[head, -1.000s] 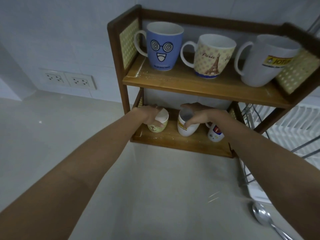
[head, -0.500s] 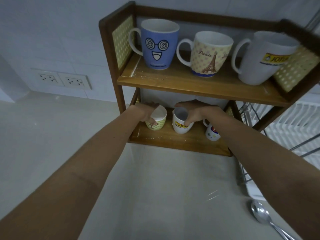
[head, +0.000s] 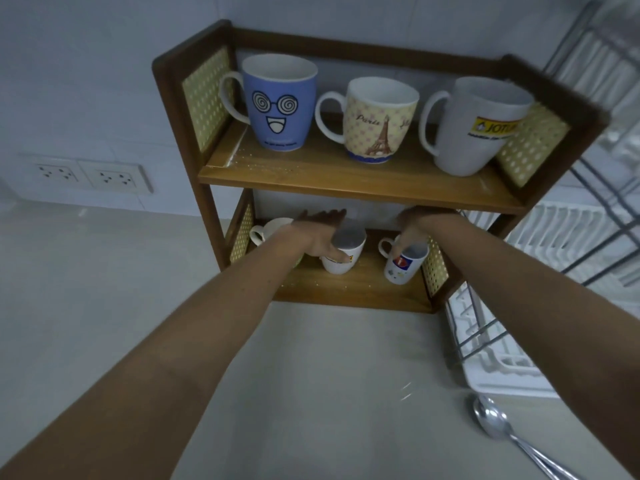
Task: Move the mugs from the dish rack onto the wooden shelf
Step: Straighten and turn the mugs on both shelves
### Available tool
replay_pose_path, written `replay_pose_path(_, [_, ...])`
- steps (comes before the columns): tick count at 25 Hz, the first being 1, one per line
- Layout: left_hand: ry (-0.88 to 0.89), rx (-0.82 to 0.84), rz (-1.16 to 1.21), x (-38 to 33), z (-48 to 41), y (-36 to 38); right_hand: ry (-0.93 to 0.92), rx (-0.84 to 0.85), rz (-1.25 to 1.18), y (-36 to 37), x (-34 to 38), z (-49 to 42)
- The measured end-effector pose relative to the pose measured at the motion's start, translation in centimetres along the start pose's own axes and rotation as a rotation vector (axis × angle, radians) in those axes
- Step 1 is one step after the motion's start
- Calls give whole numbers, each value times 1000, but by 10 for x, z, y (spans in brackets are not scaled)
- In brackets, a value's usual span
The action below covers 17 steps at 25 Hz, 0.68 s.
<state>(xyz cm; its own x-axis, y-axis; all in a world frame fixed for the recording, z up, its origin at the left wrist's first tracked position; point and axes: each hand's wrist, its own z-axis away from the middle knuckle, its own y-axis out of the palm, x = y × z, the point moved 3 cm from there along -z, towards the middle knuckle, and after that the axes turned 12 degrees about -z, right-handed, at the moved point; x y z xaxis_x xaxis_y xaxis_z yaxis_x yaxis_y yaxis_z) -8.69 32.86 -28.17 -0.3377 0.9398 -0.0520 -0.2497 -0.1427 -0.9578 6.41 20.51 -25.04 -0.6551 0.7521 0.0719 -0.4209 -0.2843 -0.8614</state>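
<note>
Since the earlier frame: left hand (head: 317, 237) shifted right, off the pale mug (head: 273, 227) and onto the middle mug (head: 343, 252); right hand (head: 414, 230) shifted right, off the middle mug and onto the small printed mug (head: 403, 266). View tilted, more of the dish rack (head: 498, 362) now visible.

Nearest, lower right on the light table (head: 329, 393): a metal spoon (head: 495, 424), bowl up, lying apart from the shelf. Just beyond it, white dish rack with grey wire frame, standing right beside the wooden shelf (head: 360, 183); no mugs discernible in its visible part.

Two bare forearms reaching from the near edge into the lower tier. Left grip open, fingers spread flat and pointing away, thumb against the near side of the middle mug's rim. Right grip curled downward over the rim of the small printed mug; whether actually closed on it, cannot tell, fingers partly hidden under the upper board.

Lower tier, left to right: pale mug with handle leftward, largely hidden by the left wrist; white middle mug with yellow label; small printed mug, tilted toward the viewer, near the right lattice panel.

Upper tier, farther: blue mug (head: 278, 102) with spiral-eyed face, Paris mug (head: 375, 121) with tower motif, white logo mug (head: 474, 126), all upright, handles leftward.

Farthest left: wall sockets (head: 86, 174).
</note>
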Motion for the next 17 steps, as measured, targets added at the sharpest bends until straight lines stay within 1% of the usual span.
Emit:
replay_pose_path(1, [1, -7, -17, -6, -4, 2, 14, -2, 77, 4, -5, 2])
replay_pose_path(3, [-31, -57, -48, -11, -10, 4, -48, -33, 118, 11, -10, 5])
replay_pose_path(5, [-79, -111, -66, -9, -12, 3, -137, -49, 88, 12, -12, 9])
replay_pose_path(8, [-110, -127, -95, -7, -12, 4, -223, -48, 67, 9, -12, 11])
replay_pose_path(13, [-117, -147, -56, -5, -10, 11, -271, -82, 23, 14, -14, 8])
replay_pose_path(17, [-123, -153, -43, -7, -12, 15, -297, -75, -26, 16, -16, 7])
